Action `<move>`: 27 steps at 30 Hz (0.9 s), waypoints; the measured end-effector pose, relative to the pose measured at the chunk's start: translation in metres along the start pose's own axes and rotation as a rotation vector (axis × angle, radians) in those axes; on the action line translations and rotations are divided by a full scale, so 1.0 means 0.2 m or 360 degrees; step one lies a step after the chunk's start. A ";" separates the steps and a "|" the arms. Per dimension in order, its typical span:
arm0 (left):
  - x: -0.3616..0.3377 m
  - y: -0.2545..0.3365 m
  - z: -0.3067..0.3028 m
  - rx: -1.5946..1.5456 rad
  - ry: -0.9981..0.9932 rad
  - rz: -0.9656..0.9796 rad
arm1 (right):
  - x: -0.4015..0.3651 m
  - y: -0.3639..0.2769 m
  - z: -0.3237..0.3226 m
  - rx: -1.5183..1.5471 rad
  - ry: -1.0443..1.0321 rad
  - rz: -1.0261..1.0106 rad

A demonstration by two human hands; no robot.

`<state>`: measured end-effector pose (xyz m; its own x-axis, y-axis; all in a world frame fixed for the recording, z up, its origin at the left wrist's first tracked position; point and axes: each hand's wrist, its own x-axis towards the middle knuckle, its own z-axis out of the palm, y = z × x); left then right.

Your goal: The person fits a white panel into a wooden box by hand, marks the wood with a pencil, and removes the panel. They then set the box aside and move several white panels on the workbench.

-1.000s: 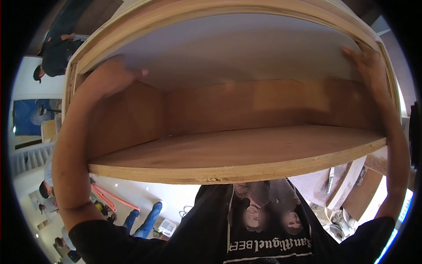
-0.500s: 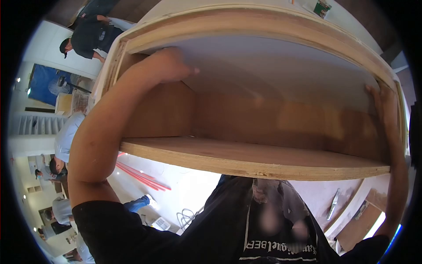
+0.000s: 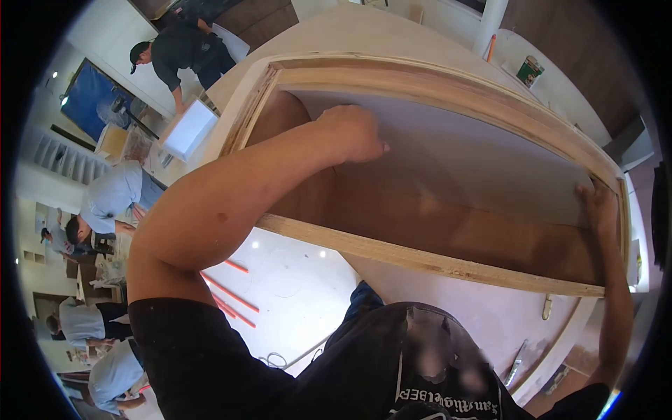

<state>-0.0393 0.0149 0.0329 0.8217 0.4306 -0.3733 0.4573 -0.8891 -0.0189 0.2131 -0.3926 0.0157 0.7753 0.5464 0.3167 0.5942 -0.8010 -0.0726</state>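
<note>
Tilted further in view since the earlier frame, the wooden cabinet (image 3: 448, 266) now slopes down to the right, and more of its inner left end shows beyond the left hand (image 3: 353, 133). Grey panel (image 3: 455, 147) lies inside the cabinet, under its far rim, with its long axis running left to right along that rim. Both hands reach in, 1 at each side: the left hand is nearer the panel's left end, the right hand (image 3: 600, 206) is at its right end, so the panel stretches between the 2 grips. The left hand is curled, thumb out by the grey face; the right hand has its digits against the panel. Whether either grip closes around an edge, I cannot tell.

On the near side of the cabinet, the black shirt (image 3: 336, 371) carries upside-down white lettering, "San Miguel" and "BEE", its end cut off. Beyond the cabinet's far right stands a green can (image 3: 530, 71), its label too small to read.
</note>
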 end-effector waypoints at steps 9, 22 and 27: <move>0.02 -0.02 0.03 -0.0071 0.0070 0.0099 | 0.01 0.09 0.05 -0.0127 0.0037 -0.0046; 0.02 -0.02 0.03 -0.0016 0.0089 0.0058 | 0.00 0.06 0.03 -0.0067 0.0023 -0.0073; -0.01 -0.02 0.01 0.0001 0.0011 0.0126 | -0.01 0.05 0.02 -0.0107 0.0079 -0.0158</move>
<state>-0.0421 0.0171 0.0320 0.8576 0.3603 -0.3670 0.3907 -0.9205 0.0095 0.2188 -0.4014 0.0111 0.7010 0.6123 0.3656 0.6503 -0.7592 0.0246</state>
